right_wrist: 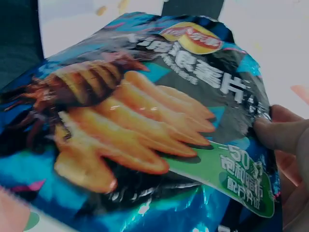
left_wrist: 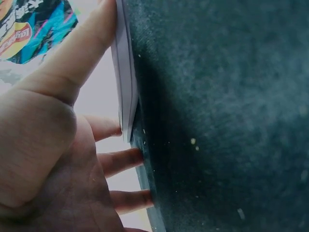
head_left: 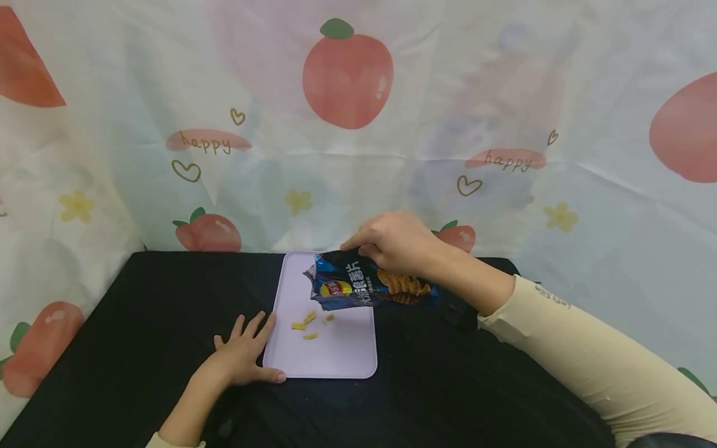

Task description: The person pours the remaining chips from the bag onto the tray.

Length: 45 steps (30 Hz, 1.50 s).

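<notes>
Potato-chip bag (head_left: 366, 287), tipped in the right hand (head_left: 400, 242), over the far right of a lilac tray (head_left: 342, 354).
Fingers and thumb grasp the bag's far edge; torn silvery mouth faces left, contents hidden. In tray: a few yellow chip pieces (head_left: 299, 326), near the middle. Left hand (head_left: 241, 354) released, fingers spread along the tray's left edge, thumb at the near-left corner. Red-and-yellow logo, probably Lay's (乐事); white lettering ends 薯片; green panel (right_wrist: 236, 179) reads "50". Backdrop (head_left: 347, 186) says "happy" twice.
</notes>
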{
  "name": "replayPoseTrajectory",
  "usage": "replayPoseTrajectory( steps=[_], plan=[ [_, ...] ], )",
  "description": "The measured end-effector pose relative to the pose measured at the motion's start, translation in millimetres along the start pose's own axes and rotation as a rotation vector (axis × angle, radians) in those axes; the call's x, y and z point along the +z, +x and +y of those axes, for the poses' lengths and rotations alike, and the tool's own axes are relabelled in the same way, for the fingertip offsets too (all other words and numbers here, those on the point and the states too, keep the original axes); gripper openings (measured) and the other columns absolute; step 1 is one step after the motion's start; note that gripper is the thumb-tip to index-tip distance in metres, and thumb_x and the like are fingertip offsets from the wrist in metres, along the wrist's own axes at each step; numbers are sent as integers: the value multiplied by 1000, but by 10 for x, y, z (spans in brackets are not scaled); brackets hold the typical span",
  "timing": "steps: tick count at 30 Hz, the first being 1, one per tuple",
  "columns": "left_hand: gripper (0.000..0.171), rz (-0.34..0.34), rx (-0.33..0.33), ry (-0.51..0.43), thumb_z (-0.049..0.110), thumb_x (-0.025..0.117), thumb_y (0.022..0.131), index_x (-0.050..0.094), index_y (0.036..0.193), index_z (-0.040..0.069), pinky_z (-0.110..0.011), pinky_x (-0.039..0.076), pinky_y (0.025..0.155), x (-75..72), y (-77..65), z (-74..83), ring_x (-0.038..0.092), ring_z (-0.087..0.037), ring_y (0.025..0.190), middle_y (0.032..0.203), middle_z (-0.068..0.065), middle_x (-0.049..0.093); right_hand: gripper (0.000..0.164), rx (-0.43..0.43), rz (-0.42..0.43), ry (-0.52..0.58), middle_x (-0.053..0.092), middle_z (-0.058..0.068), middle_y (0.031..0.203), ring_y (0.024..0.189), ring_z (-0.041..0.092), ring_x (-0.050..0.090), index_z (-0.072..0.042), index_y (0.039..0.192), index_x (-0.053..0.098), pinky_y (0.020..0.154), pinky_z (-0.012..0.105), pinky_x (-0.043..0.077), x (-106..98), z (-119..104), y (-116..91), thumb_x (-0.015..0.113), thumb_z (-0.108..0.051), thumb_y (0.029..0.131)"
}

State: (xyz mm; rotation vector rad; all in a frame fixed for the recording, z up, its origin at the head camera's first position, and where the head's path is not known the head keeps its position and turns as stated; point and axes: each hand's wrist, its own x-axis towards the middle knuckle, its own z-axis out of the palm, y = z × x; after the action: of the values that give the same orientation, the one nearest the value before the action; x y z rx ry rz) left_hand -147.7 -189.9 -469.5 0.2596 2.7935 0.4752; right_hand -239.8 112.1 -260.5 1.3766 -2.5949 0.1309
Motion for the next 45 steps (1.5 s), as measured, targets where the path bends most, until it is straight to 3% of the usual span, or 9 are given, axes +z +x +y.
replayPoseTrajectory(
  steps=[9,18,40,45],
  plan=[
    [123,-2,-5,-11,71,79,65,24,159,12,-89,13,94,3,-2,-19,13,-60,144,162,-23,22,28,3,-8,-19,76,-3,109,83,15,71,-28,117,76,53,28,45,-15,-11,5,69,-12,94],
    [123,-2,5,-27,68,80,66,24,159,11,-88,12,95,-33,-4,-5,12,-60,144,162,-23,22,28,27,10,36,75,-2,111,82,15,71,-27,117,76,52,27,40,-73,16,-30,69,-12,94],
    [123,7,5,-20,69,80,65,24,159,10,-88,12,94,-22,-5,-20,13,-59,144,162,-23,22,28,22,-57,-53,76,-4,109,77,14,69,-31,116,76,48,25,37,-97,-34,-9,68,-15,95],
    [123,6,13,-30,69,80,66,23,159,11,-88,13,94,-12,-5,-25,12,-59,144,162,-22,21,27,24,-34,-61,76,-6,106,72,13,67,-31,115,77,48,26,39,-132,-43,-32,69,-15,94]
  ],
)
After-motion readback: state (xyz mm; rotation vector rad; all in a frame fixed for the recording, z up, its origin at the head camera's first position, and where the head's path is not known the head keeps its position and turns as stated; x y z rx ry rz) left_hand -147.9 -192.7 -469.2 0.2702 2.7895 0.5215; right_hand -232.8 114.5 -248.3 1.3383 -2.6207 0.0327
